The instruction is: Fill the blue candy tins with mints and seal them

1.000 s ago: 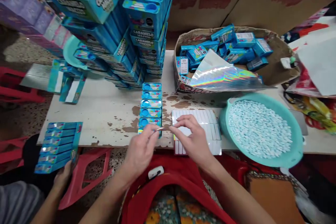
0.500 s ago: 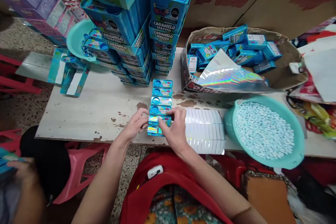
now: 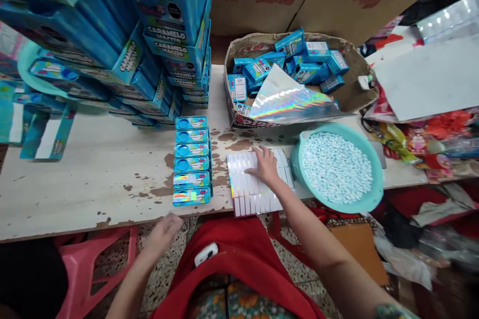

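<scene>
A column of several small blue candy tins (image 3: 192,163) lies on the table near its front edge. The two nearest tins carry shiny strips across their tops. My right hand (image 3: 265,165) rests over a sheet of white, shiny-edged labels (image 3: 247,184), fingers spread. Below the table's front edge, left of the red apron, hangs my left hand (image 3: 167,230); it is blurred by motion and its fingers cannot be made out clearly. It touches none of the tins.
Tall stacks of blue boxes (image 3: 179,15) stand at the back left. Behind the labels, a cut cardboard box (image 3: 245,47) holds blue packets and a silvery sheet. A turquoise tub (image 3: 377,192) of pale candies stands to the right, with a pink stool (image 3: 78,269) below left.
Both hands have left the tins. My right hand moved right onto the labels, and my left hand dropped toward me. The camera view has shifted right.
</scene>
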A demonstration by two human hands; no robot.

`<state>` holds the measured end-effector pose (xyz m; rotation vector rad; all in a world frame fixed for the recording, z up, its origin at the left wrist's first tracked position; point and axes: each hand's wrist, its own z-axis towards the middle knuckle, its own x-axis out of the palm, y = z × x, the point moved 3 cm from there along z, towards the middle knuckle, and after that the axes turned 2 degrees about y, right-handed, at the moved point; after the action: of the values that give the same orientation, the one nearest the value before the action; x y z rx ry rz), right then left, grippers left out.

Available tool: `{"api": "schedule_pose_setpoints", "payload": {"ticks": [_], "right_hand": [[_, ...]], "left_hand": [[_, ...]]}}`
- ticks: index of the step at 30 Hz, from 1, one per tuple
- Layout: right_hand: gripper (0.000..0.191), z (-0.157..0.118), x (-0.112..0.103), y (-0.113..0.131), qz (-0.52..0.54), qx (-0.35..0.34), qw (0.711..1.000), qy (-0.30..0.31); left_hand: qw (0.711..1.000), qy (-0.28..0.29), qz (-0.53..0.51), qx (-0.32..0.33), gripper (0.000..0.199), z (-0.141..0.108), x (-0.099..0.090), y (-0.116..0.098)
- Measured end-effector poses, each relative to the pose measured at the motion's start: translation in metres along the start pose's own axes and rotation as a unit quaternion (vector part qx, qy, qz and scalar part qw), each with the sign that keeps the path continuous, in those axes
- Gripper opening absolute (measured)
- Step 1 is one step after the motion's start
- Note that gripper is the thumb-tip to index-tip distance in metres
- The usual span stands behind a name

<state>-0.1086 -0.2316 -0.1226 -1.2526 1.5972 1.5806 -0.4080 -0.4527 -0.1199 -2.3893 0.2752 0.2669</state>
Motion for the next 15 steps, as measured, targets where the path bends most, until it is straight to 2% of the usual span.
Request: {"api": "schedule_pose_setpoints", "payload": {"ticks": [1,3,5,6,8,10,11,12,13,15], "right_hand": [[0.069,0.01,0.003,-0.017,-0.052,0.002,0.998,0.033],[0.062,0.026,0.007,-0.037,-0.111,-0.007,0.991,0.07],[0.046,0.034,0.005,-0.039,-0.113,-0.026,0.99,0.078],[0.036,0.035,0.001,-0.037,-0.102,-0.033,0.991,0.08],[0.018,0.026,-0.011,-0.031,-0.075,-0.041,0.992,0.089],[0.007,0.005,-0.033,-0.021,-0.049,-0.068,0.993,0.077],[0.005,-0.011,-0.046,-0.015,-0.034,-0.096,0.993,0.051],[0.008,-0.029,-0.062,-0.008,-0.016,-0.136,0.991,0.007],[0.011,-0.049,-0.079,-0.001,0.001,-0.182,0.982,-0.051],[0.015,-0.089,-0.11,0.013,0.016,-0.253,0.951,-0.177]], "left_hand": [[0.998,0.058,-0.004,-0.007,0.042,-0.004,0.018,0.004],[0.989,0.147,-0.002,-0.001,0.038,-0.007,0.054,-0.003],[0.98,0.195,0.015,0.03,0.034,-0.002,0.085,-0.027],[0.979,0.197,0.028,0.048,0.033,0.004,0.098,-0.042],[0.986,0.136,0.048,0.085,0.033,0.017,0.114,-0.074],[0.99,0.015,0.037,0.138,0.04,0.028,0.119,-0.104],[0.986,-0.041,0.015,0.163,0.045,0.03,0.119,-0.117],[0.98,-0.074,-0.018,0.183,0.049,0.031,0.118,-0.128],[0.976,-0.079,-0.062,0.193,0.053,0.03,0.118,-0.138],[0.965,-0.032,-0.19,0.176,0.06,0.025,0.116,-0.153]]}}
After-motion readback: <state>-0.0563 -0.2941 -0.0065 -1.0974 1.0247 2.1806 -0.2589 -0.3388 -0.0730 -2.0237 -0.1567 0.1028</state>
